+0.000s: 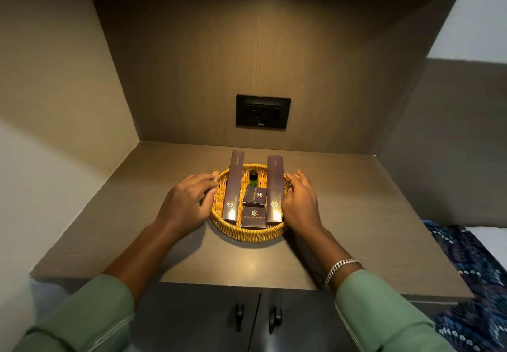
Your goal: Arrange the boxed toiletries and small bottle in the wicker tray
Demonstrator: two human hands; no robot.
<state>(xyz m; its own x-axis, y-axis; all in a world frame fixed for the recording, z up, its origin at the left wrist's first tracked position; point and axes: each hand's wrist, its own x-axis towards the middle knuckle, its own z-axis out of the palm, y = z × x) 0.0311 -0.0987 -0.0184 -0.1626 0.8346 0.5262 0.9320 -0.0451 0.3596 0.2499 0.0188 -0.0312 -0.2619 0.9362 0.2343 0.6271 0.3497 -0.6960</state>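
Observation:
A round wicker tray (248, 233) sits in the middle of the brown counter. Inside it a long dark box (233, 185) lies on the left and another long dark box (275, 188) on the right, both sticking out over the far rim. Between them stand a small green bottle (253, 178) with a black cap, a small dark box (255, 196) and, nearer me, a second small box (254, 217). My left hand (186, 203) rests against the tray's left rim. My right hand (300, 202) rests against its right rim, beside the right long box.
The counter (343, 214) is set in a wooden niche with walls on the left, back and right. A black socket plate (262, 111) is on the back wall. Two cabinet door handles (257, 317) are below the front edge. Patterned blue fabric (472, 269) lies at the right.

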